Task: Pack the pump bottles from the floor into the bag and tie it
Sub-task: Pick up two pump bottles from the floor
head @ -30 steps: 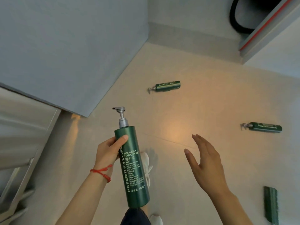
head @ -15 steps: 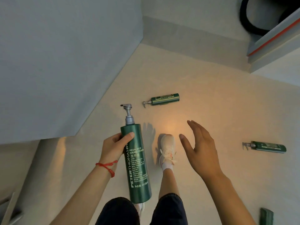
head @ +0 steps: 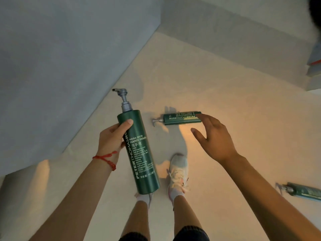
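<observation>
The left hand [head: 111, 138] is gripping a green bottle [head: 138, 152] about a third of the way down its body, thumb lying across the front and fingers wrapping round the back; a red cord [head: 106, 159] is circling that wrist. This held bottle is standing nearly upright in the air, its grey pump [head: 122, 97] pointing up and a little left, its white label facing the camera, and its base is hanging over the left foot. The right hand [head: 214, 136] is spreading wide, holding nothing, palm turning down and fingers reaching out above the floor [head: 243, 94]. Its fingertips are overlapping the right end of a second bottle [head: 181, 118], though whether they are touching it cannot be told. That second bottle is lying on its side on the floor just right of the held bottle's shoulder, with its pump aiming left toward the held bottle. A white shoe [head: 178, 173] is standing on the floor just right of the held bottle's base, below the lying bottle, and both bare legs are showing beneath. A third bottle [head: 303, 191] is lying on its side well to the right of the held bottle, at the frame's right edge, pump also pointing left and partly cut off. Grey walls [head: 60, 66] are rising left of and beyond the held bottle, meeting in a corner above it. No bag is showing.
</observation>
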`<state>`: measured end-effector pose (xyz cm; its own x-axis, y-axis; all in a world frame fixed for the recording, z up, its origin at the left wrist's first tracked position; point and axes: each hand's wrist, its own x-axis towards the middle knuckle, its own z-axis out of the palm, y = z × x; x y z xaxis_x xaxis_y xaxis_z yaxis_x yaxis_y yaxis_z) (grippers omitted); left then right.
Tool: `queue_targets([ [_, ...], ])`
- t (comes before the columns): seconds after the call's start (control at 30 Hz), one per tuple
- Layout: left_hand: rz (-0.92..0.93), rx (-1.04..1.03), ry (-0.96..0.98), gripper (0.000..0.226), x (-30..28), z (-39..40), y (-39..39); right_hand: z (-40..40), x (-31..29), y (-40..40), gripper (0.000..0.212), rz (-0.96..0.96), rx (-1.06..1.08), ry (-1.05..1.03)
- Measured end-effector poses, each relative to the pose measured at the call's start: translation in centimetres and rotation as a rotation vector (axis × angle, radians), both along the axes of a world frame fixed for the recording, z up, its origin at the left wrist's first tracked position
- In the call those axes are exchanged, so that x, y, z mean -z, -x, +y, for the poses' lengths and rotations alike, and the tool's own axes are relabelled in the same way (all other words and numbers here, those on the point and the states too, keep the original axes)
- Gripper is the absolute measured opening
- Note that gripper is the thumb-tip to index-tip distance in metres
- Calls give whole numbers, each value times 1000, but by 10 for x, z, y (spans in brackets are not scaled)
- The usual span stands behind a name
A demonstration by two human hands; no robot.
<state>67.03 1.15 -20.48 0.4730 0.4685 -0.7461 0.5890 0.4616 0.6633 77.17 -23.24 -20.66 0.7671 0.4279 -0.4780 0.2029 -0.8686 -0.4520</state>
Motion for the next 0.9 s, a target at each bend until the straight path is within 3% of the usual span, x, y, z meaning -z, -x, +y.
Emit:
queue_targets([
  [0.1,38,37,-5,13,62,10,-13,20,63,-15,44,30,-5,-23],
  [0.37,148,172,-19,13,211,28,2,53,244,-35,59,193,-193,76],
  [0.63,226,205,-11,13,251,29,30,49,313,-33,70,109,-368,106],
  [0.7,227,207,-17,12,247,27,30,47,309,-30,65,150,-267,49],
  [0.9,163,237,-32,7,189,23,13,31,229,-17,25,466,526,-378],
])
